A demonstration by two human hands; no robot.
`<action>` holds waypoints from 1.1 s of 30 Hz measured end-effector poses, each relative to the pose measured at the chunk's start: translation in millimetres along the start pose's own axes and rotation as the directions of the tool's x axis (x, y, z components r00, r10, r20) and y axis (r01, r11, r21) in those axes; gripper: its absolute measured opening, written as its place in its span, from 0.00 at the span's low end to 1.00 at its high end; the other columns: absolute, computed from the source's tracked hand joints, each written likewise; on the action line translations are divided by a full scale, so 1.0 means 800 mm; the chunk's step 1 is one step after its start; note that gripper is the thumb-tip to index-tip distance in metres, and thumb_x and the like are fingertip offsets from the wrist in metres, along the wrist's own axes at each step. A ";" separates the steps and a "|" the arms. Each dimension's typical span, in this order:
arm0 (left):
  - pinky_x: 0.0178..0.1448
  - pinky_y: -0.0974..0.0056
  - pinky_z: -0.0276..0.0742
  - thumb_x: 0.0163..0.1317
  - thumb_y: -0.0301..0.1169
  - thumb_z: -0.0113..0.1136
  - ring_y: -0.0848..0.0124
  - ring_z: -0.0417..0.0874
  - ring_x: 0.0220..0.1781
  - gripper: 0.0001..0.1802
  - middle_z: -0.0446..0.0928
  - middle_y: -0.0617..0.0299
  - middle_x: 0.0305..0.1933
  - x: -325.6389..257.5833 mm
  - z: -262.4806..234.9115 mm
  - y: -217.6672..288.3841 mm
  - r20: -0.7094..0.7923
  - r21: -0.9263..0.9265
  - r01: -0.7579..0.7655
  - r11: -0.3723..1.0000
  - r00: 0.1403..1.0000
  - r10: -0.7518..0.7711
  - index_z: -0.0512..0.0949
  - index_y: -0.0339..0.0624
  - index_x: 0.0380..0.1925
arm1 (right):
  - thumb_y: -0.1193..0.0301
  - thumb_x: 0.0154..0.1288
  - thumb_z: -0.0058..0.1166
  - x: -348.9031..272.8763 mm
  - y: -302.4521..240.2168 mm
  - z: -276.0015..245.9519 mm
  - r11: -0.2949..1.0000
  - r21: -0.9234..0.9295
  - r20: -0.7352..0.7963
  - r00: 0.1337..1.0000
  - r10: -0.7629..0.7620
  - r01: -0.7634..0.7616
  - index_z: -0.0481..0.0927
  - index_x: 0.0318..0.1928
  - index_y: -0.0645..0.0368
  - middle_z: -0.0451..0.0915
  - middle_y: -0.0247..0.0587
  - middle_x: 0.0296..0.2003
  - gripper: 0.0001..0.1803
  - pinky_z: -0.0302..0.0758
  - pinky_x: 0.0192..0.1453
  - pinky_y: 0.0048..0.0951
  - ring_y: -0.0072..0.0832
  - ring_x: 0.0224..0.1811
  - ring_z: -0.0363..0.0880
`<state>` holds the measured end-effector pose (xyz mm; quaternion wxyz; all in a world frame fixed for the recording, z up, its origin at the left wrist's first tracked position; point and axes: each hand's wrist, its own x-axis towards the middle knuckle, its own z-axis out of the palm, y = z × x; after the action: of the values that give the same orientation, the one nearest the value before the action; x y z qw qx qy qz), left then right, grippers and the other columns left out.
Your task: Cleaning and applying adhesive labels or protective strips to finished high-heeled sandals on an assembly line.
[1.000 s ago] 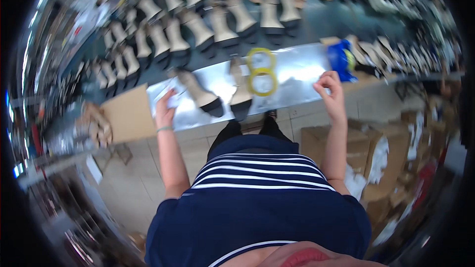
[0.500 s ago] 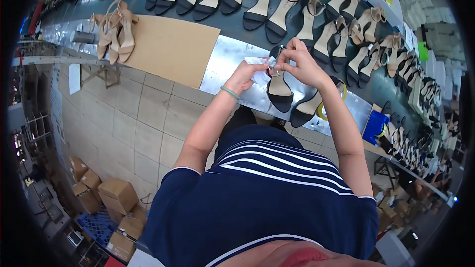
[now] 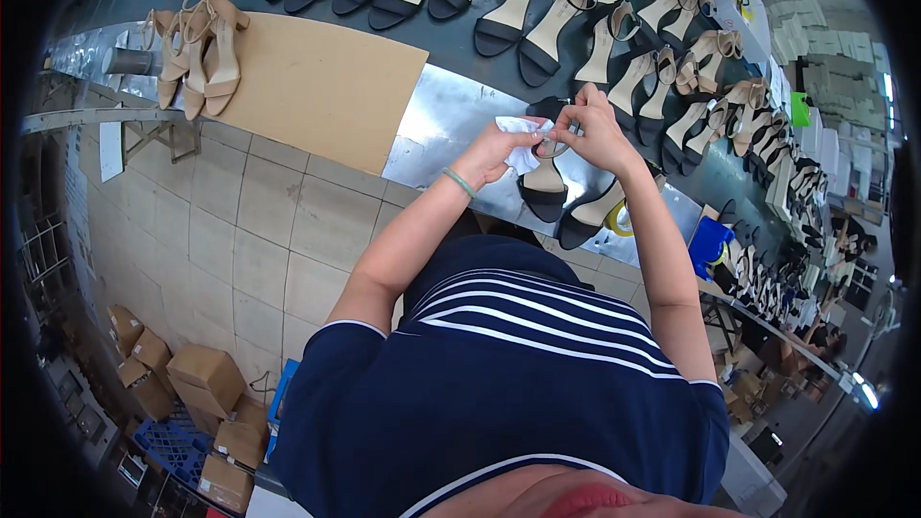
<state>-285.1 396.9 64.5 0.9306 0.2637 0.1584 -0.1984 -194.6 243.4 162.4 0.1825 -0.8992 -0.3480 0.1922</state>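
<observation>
A sandal (image 3: 544, 192) is set on the bench (image 3: 451, 107), toe at the near edge; above its heel end, white tissue (image 3: 518, 125) is held by the left hand (image 3: 492, 152), the right hand (image 3: 597, 138) pinched, apparently on the strap (image 3: 551, 150).

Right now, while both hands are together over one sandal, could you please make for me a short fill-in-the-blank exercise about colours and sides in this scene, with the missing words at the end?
1. The crumpled cloth or paper in the left hand is ____ in colour.
2. The bracelet is worn on the person's ____ wrist.
3. The toe strap of the sandal beneath the hands is ____ in colour.

Missing words: white; left; black.
</observation>
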 end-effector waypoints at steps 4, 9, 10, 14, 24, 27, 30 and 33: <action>0.38 0.67 0.77 0.57 0.22 0.59 0.71 0.80 0.33 0.20 0.79 0.58 0.38 0.000 0.001 0.001 0.016 -0.011 0.012 1.000 1.000 -0.012 0.71 0.32 0.51 | 0.65 0.45 0.65 -0.003 -0.001 0.004 1.000 0.011 -0.057 0.998 0.029 -0.028 0.79 0.23 0.56 0.61 0.39 0.32 0.10 0.59 0.42 0.32 0.35 0.39 0.62; 0.38 0.67 0.77 0.57 0.22 0.59 0.71 0.81 0.33 0.20 0.79 0.59 0.37 0.001 0.002 0.000 0.034 -0.018 0.021 1.000 0.999 -0.021 0.71 0.33 0.51 | 0.63 0.44 0.66 -0.007 0.005 0.013 0.996 0.060 -0.116 0.990 0.076 -0.069 0.79 0.21 0.56 0.62 0.38 0.31 0.11 0.61 0.42 0.33 0.35 0.38 0.63; 0.38 0.67 0.77 0.57 0.22 0.59 0.71 0.81 0.34 0.20 0.79 0.59 0.37 0.000 0.003 0.000 0.031 -0.014 0.027 1.000 0.999 -0.027 0.71 0.33 0.51 | 0.63 0.44 0.66 -0.008 0.006 0.015 0.994 0.071 -0.118 0.989 0.091 -0.083 0.79 0.21 0.56 0.62 0.38 0.31 0.12 0.61 0.42 0.33 0.35 0.38 0.63; 0.38 0.68 0.77 0.57 0.23 0.60 0.72 0.80 0.33 0.21 0.79 0.59 0.36 0.001 0.004 -0.001 0.043 0.010 0.009 1.000 0.999 -0.010 0.71 0.33 0.51 | 0.62 0.43 0.68 -0.008 0.010 0.016 0.989 0.059 -0.132 0.981 0.141 -0.134 0.80 0.20 0.57 0.63 0.38 0.31 0.13 0.63 0.42 0.33 0.35 0.39 0.64; 0.31 0.69 0.75 0.58 0.27 0.60 0.73 0.79 0.29 0.16 0.78 0.61 0.34 0.003 0.018 -0.001 -0.100 -0.007 -0.022 1.000 0.995 0.021 0.74 0.33 0.46 | 0.58 0.43 0.69 -0.008 -0.007 0.015 0.954 0.019 -0.173 0.939 0.298 -0.299 0.83 0.23 0.56 0.69 0.42 0.37 0.15 0.65 0.46 0.35 0.38 0.44 0.68; 0.30 0.69 0.75 0.58 0.27 0.60 0.73 0.79 0.28 0.15 0.78 0.61 0.33 0.005 0.016 -0.005 -0.118 -0.091 -0.004 0.996 0.993 -0.006 0.75 0.34 0.45 | 0.63 0.47 0.67 -0.024 -0.022 0.010 0.948 0.188 -0.436 0.843 0.314 -0.256 0.83 0.26 0.57 0.71 0.41 0.34 0.11 0.67 0.39 0.31 0.33 0.38 0.70; 0.30 0.69 0.75 0.58 0.27 0.61 0.73 0.79 0.28 0.14 0.78 0.61 0.33 0.005 0.009 -0.010 -0.137 -0.124 -0.005 0.992 0.991 -0.012 0.75 0.34 0.44 | 0.69 0.52 0.64 -0.055 -0.032 0.006 0.877 0.423 -0.466 0.775 0.427 -0.229 0.84 0.29 0.59 0.71 0.38 0.28 0.07 0.65 0.32 0.25 0.26 0.29 0.69; 0.32 0.69 0.76 0.57 0.26 0.62 0.72 0.79 0.28 0.14 0.79 0.59 0.34 0.000 0.015 -0.010 -0.178 -0.127 -0.011 0.992 0.984 -0.012 0.76 0.33 0.42 | 0.73 0.55 0.61 -0.082 -0.043 0.017 0.832 0.529 -0.325 0.864 0.384 -0.171 0.84 0.37 0.61 0.69 0.35 0.22 0.09 0.63 0.29 0.24 0.21 0.25 0.67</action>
<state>-285.9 384.2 70.7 0.9275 0.2205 0.2536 -0.1637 -264.8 224.1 180.9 0.4402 -0.8861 -0.1041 0.1008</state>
